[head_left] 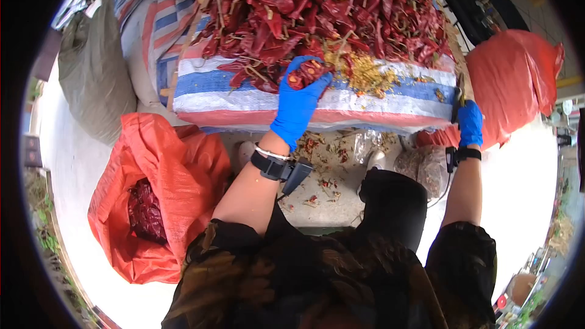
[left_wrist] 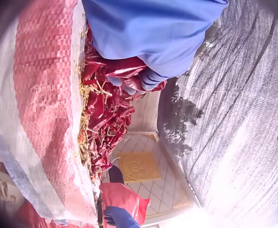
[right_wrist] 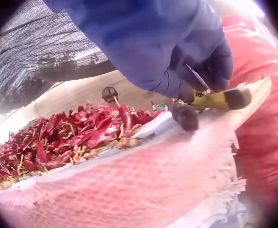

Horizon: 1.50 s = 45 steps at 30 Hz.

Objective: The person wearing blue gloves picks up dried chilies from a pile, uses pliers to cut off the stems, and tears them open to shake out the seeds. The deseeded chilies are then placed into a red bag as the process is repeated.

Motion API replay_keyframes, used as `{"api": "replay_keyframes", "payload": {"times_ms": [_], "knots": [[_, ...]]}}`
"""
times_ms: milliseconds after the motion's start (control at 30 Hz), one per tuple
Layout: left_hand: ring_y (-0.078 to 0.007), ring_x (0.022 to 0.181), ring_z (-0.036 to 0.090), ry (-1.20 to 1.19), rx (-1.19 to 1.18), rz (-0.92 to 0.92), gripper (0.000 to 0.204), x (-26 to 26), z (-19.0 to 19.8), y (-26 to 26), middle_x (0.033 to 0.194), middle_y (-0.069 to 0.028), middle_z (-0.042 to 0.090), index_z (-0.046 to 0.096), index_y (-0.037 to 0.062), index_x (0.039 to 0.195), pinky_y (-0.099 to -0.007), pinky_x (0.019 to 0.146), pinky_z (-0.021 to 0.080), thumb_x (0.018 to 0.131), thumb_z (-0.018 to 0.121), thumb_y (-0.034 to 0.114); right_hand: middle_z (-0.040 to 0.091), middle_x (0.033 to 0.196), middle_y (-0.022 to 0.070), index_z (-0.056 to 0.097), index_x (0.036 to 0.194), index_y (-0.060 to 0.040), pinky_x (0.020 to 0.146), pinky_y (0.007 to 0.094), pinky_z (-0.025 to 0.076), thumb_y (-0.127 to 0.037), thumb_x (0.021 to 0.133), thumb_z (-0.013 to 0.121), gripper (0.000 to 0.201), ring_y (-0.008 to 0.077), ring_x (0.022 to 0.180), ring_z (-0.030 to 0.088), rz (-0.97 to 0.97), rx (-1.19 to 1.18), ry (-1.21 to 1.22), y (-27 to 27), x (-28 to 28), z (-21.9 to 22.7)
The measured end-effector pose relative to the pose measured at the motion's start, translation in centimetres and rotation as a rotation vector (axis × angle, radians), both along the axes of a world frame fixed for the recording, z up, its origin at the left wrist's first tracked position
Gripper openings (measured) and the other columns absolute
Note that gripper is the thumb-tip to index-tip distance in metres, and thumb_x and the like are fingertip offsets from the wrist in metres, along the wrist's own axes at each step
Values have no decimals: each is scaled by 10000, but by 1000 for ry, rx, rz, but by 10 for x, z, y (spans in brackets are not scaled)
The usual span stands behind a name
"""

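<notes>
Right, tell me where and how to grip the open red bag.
I'd take the bag by its rim, one hand on either side, coming from above. Its mouth gapes upward, the loose cloth there should bunch easily into a fist, and the chillies lie down inside.

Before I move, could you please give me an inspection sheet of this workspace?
Surface: striped sheet, partly covered.
Job's things: heaped dried red peppers.
Clutter: yellowish bits on the sheet; scraps on the floor.
Grippers: left hand grips a few peppers; right hand grips a yellow-and-dark tool at the sheet's edge.
Cables: thin cable hangs below the right hand's wrist camera.
Surroundings: open red sack on the left, another red sack on the right.
</notes>
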<state>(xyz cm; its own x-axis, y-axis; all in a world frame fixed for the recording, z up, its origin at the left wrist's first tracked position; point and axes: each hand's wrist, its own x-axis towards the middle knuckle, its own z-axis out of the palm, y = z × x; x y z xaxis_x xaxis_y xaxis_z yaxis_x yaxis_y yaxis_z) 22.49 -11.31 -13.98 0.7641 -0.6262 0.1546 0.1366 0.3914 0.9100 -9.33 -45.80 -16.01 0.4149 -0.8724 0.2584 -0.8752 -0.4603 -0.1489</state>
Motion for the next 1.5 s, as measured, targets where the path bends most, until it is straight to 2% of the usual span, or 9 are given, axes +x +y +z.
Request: {"api": "replay_keyframes", "payload": {"times_ms": [167,300,333,567,700,733,800,1100,1500], "knots": [[-72,814,516,-14,18,37,324,1,-6,1,896,-5,564,502,68,993,-228,719,457,727,684,34,580,813,263,571,839,17,657,465,438,-143,731,489,209,437,820,547,-54,-62,50,-7,8,-4],[-61,762,514,103,-54,6,325,1,0,4,858,18,558,504,71,988,-220,676,459,729,700,73,497,516,60,555,704,-43,395,318,357,-201,726,556,159,188,428,497,-136,512,-401,-69,-19,-18],[-61,762,514,97,-54,8,325,3,3,7,858,18,558,504,71,988,-220,676,459,729,700,73,405,504,-31,525,677,-86,355,251,273,-205,736,575,143,57,401,381,-139,510,-410,-43,-9,3],[-36,632,503,207,-121,-75,168,3,20,19,742,34,571,549,78,837,-208,538,419,773,676,168,351,555,-83,576,857,-109,399,174,216,-226,877,494,144,6,451,303,245,711,-869,69,6,76],[-55,516,476,256,-9,-82,278,3,24,18,609,29,536,542,103,749,-212,445,369,818,592,367,579,833,-8,545,1047,-32,569,157,391,-195,879,502,238,59,695,525,136,1247,-1302,134,28,105],[-64,485,466,247,-62,-75,333,1,19,17,577,23,525,536,108,727,-212,424,353,824,564,426,596,956,41,527,1095,-22,726,219,427,-223,879,495,297,100,838,558,381,1474,-1194,120,12,94],[-71,484,472,280,-44,-92,362,-2,20,18,584,9,532,534,107,717,-214,419,364,817,557,455,570,1028,81,453,1198,16,982,360,283,-245,878,471,413,171,1031,496,348,1043,-965,199,53,127],[-108,435,394,430,-38,-184,295,-3,27,24,525,-11,437,526,64,753,-247,421,298,847,552,342,475,1205,171,559,1040,34,1017,450,232,-205,773,543,359,326,1218,344,893,1859,-1098,266,110,118],[-87,455,421,435,-177,-488,183,3,24,32,578,7,461,559,80,812,-232,422,327,828,586,260,513,1180,177,237,1336,-5,1024,338,213,-113,690,572,736,247,1160,423,640,1254,-746,288,125,144]]}}
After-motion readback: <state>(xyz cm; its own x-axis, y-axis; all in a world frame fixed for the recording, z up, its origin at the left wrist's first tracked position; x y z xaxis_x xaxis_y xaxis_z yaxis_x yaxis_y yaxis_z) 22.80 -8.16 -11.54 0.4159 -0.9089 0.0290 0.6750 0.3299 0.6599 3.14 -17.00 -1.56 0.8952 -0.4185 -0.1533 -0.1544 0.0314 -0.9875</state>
